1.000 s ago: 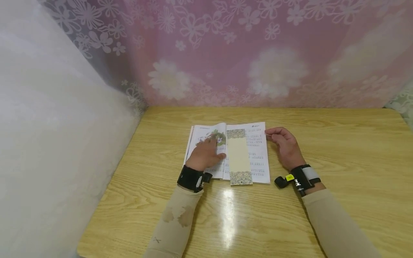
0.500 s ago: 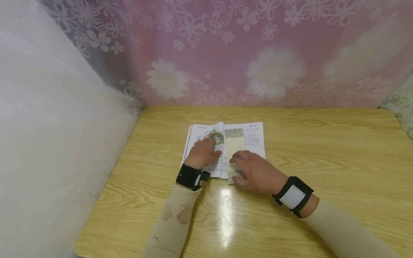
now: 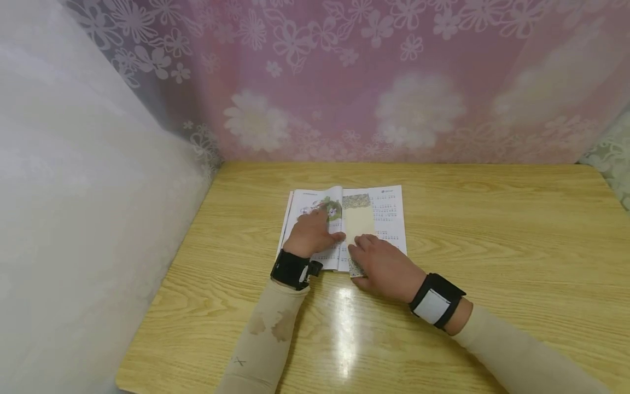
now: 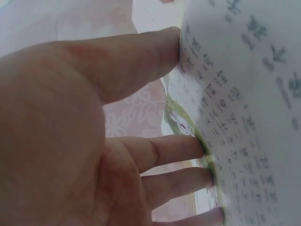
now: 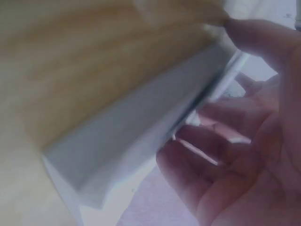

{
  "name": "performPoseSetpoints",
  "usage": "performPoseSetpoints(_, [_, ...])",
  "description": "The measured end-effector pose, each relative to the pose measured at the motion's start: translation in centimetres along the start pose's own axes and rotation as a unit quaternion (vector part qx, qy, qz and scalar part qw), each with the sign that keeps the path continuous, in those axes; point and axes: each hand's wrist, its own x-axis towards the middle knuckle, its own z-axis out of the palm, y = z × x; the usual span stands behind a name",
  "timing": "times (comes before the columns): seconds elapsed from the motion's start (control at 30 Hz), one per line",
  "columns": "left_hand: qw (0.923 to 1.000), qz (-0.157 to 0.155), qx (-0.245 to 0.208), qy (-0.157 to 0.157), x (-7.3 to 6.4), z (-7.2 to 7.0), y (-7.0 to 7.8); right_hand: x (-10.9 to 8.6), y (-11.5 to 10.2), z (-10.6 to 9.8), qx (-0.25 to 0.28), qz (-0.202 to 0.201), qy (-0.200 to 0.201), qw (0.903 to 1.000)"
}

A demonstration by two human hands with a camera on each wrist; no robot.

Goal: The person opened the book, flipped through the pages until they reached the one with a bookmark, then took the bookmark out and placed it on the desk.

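Observation:
An open book (image 3: 391,219) lies on the table, its left page carrying a coloured picture. On the right page, beside the fold, rests a long cream bookmark (image 3: 358,219) with patterned ends. My left hand (image 3: 309,234) presses the left page with spread fingers; the left wrist view shows its fingertips and thumb (image 4: 155,49) against the printed paper. My right hand (image 3: 389,268) grips the lower end of the bookmark, fingers on top and thumb at its bottom edge. In the right wrist view the thumb (image 5: 258,40) is by the book's near edge, blurred.
The wood-grain table (image 3: 492,230) extends on all sides of the book. A pink floral curtain (image 3: 334,98) hangs behind it, and a white sheet (image 3: 88,191) stands along the left. Both wrists wear black straps (image 3: 290,269).
My right hand has left the page's right edge, moved left and down, and taken hold of the bookmark's lower end. The left hand has stayed on the left page.

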Motion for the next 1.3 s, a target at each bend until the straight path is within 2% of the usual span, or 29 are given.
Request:
performPoseSetpoints(0.2, [1.0000, -0.003, 0.001, 0.000, -0.2, 0.0, 0.4, -0.5, -0.2, -0.5, -0.033, -0.037, 0.008, 0.9988])
performPoseSetpoints(0.37, [1.0000, 0.000, -0.004, 0.006, -0.2, 0.0, 0.5, -1.6, -0.4, -1.1, -0.023, -0.045, 0.012, 0.9987])
performPoseSetpoints(0.47, [1.0000, -0.004, -0.006, 0.006, -0.2, 0.1, 0.5, -2.6, -0.6, -1.6, -0.022, -0.073, 0.004, 0.9971])
performPoseSetpoints(0.53, [1.0000, -0.006, -0.004, 0.004, -0.2, 0.1, 0.5, -3.5, -0.7, -1.9, -0.025, -0.108, 0.000, 0.9938])
performPoseSetpoints(0.7, [0.9998, -0.012, -0.015, -0.001, -0.5, 0.2, 0.5, -6.1, -1.1, -3.4, 0.012, -0.176, -0.008, 0.9843])
performPoseSetpoints(0.77, [0.9997, -0.015, -0.019, -0.003, -0.6, 0.3, 0.5, -7.2, -1.2, -4.2, 0.038, -0.187, -0.001, 0.9816])
performPoseSetpoints(0.9, [0.9998, -0.016, -0.012, -0.007, -0.7, 0.2, 0.7, -9.3, -1.4, -6.1, 0.087, -0.205, 0.052, 0.9734])
performPoseSetpoints(0.97, [0.9998, -0.018, -0.005, -0.007, -0.7, 0.3, 0.8, -10.1, -1.3, -7.4, 0.130, -0.209, 0.087, 0.9652])
performPoseSetpoints(1.03, [0.9997, -0.022, 0.000, -0.007, -0.7, 0.3, 0.8, -10.9, -1.0, -8.8, 0.179, -0.206, 0.110, 0.9557])
performPoseSetpoints(1.1, [0.9996, -0.028, 0.005, -0.007, -0.6, 0.3, 0.9, -11.5, -0.6, -10.2, 0.229, -0.189, 0.121, 0.9471])
performPoseSetpoints(1.13, [0.9995, -0.031, 0.006, -0.007, -0.6, 0.3, 0.9, -11.8, -0.2, -10.8, 0.262, -0.178, 0.127, 0.9399])
performPoseSetpoints(1.23, [0.9994, -0.034, 0.003, -0.005, -0.6, 0.3, 0.9, -12.7, 1.4, -12.5, 0.343, -0.101, 0.113, 0.9270])
performPoseSetpoints(1.3, [0.9994, -0.035, 0.000, -0.004, -0.6, 0.3, 0.8, -13.2, 3.1, -13.5, 0.370, -0.025, 0.100, 0.9232])
